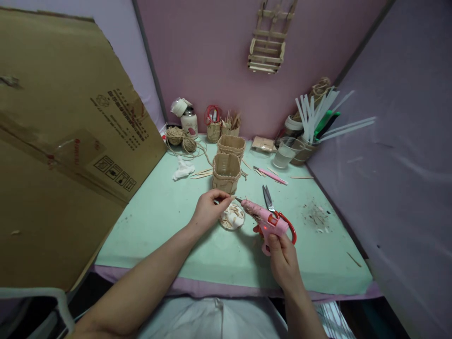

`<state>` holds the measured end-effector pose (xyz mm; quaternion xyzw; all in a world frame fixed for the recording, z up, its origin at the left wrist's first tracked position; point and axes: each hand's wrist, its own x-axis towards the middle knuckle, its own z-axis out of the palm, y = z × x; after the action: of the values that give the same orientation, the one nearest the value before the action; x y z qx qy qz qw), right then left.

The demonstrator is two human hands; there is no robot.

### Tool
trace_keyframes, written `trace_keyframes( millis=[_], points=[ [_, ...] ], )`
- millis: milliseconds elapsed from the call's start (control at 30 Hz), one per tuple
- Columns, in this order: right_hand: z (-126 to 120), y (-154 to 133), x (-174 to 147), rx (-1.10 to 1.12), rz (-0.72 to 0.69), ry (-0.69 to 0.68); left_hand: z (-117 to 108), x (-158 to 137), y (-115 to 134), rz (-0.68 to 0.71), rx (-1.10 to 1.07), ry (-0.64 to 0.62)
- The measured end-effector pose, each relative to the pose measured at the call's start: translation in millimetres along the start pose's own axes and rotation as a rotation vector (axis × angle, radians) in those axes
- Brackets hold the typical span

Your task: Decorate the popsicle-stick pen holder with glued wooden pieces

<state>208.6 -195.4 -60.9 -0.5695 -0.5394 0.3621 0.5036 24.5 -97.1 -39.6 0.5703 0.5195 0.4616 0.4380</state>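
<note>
My right hand (pixel 284 259) is wrapped round the handle of a pink hot glue gun (pixel 263 219), its nozzle pointing left. Close to that nozzle, my left hand (pixel 210 209) pinches a small pale wooden piece (pixel 232 197) between thumb and fingertips. Below the pinch sits a small round dish (pixel 233 217) with white stuff and bits of wood in it. Just behind the left hand stands a small woven-looking basket (pixel 226 173), and a second similar basket (pixel 231 143) is behind it. Scissors (pixel 269 197) with red handles lie partly hidden under the glue gun.
A big cardboard box (pixel 70 155) rises on the left. Along the back are twine balls (pixel 180 136), a white jar (pixel 189 121), a clear plastic cup (pixel 283 153) and white glue sticks (pixel 314 115). A pink pen-like tool (pixel 271 175) and scraps (pixel 319 215) lie on the right.
</note>
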Motion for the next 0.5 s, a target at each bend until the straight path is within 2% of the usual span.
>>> trace_keyframes(
  millis=[500],
  points=[
    [2.0, 1.8, 0.4, -0.027, 0.039, 0.005, -0.6, -0.1, -1.5, 0.046, 0.047, -0.011]
  ],
)
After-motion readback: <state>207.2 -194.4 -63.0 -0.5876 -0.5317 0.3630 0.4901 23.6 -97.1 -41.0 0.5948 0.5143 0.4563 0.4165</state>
